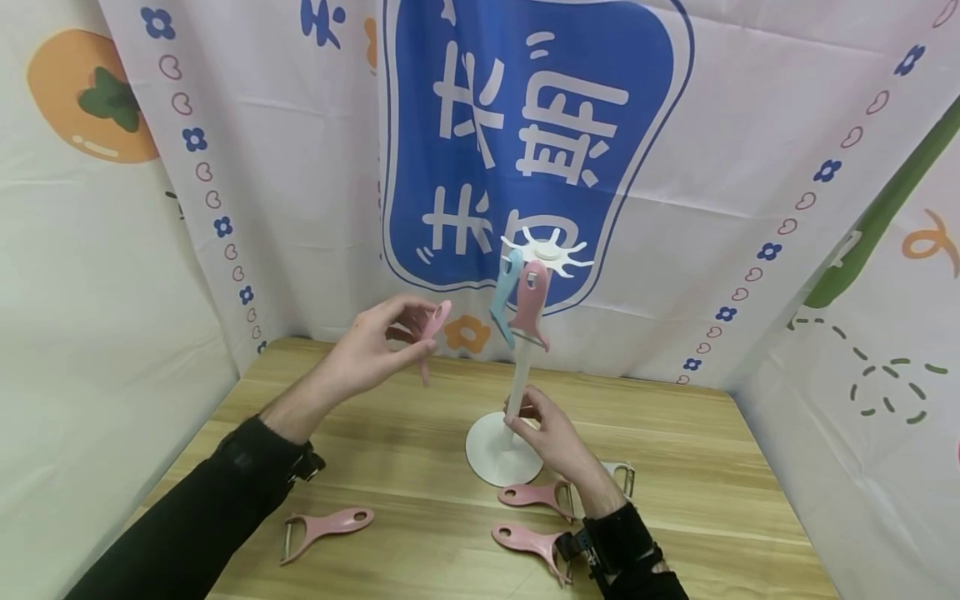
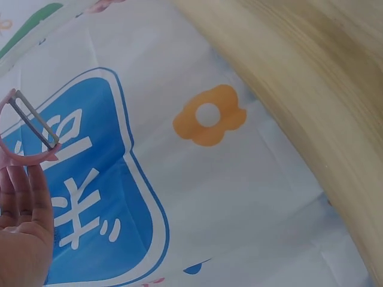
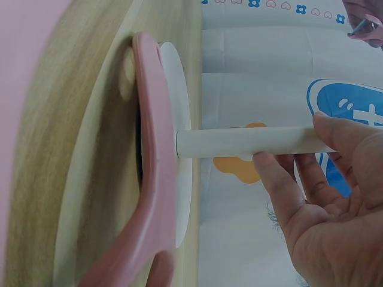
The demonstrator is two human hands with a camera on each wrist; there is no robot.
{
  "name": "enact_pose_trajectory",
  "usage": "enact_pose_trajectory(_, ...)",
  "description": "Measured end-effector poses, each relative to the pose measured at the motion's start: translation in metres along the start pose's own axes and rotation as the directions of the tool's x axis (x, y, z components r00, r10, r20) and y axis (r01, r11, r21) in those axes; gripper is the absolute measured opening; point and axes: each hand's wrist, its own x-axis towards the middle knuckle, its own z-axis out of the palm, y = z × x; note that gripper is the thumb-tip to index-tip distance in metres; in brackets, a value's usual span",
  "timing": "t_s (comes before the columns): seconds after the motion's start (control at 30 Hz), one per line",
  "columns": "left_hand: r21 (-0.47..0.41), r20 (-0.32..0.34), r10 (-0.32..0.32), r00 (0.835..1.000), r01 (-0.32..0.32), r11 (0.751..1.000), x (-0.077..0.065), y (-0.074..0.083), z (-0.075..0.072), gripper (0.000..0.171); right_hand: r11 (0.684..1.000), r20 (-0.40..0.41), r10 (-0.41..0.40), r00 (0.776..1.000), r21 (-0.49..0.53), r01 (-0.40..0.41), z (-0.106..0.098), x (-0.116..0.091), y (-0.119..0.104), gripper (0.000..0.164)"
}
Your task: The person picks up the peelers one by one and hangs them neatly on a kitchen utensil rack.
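My left hand [image 1: 378, 342] pinches a pink peeler [image 1: 437, 321] above the table, left of a white hook stand. In the left wrist view the peeler's metal blade [image 2: 35, 124] shows beyond the fingertips. My right hand [image 1: 553, 429] grips the stand's white pole [image 1: 519, 387] low down, above its round base [image 1: 487, 454]. From the star-shaped hook top [image 1: 547, 252] hang a blue peeler [image 1: 504, 292] and a second pink peeler [image 1: 531, 300]. The right wrist view has thumb and fingers around the pole [image 3: 239, 142].
Two pink peelers [image 1: 528, 495] [image 1: 525, 540] lie by the right forearm, near a white peeler [image 1: 618, 471] partly behind it. Another pink peeler [image 1: 337, 522] lies at the table's front left. A printed cloth [image 1: 322, 208] hangs behind the wooden table [image 1: 420, 500].
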Motion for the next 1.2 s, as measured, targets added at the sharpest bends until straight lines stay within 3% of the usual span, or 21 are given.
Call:
enact_pose_trajectory(0.37,0.006,-0.054,0.043,0.998,-0.043,0.999,0.022,0.01,-0.001,0.05,1.0,-0.029,-0.002,1.0,0.008,0.002,0.002,-0.001,0.001,0.023)
enact_pose_trajectory(0.73,0.01,-0.08,0.098,0.992,-0.098,0.995,0.043,0.028,-0.002,0.052,1.0,0.01,-0.02,1.0,-0.002,0.02,-0.005,-0.012,-0.04,0.02)
enact_pose_trajectory(1.0,0.017,-0.091,0.136,0.987,-0.135,0.991,0.057,0.04,-0.001,0.052,1.0,0.004,-0.012,1.0,0.004,0.012,-0.005,-0.012,-0.04,0.02)
enact_pose_trajectory(1.2,-0.005,-0.093,0.13,0.987,-0.131,0.991,0.066,0.046,0.001,0.052,1.0,-0.001,-0.007,1.0,0.008,0.007,-0.005,-0.011,-0.039,0.02)
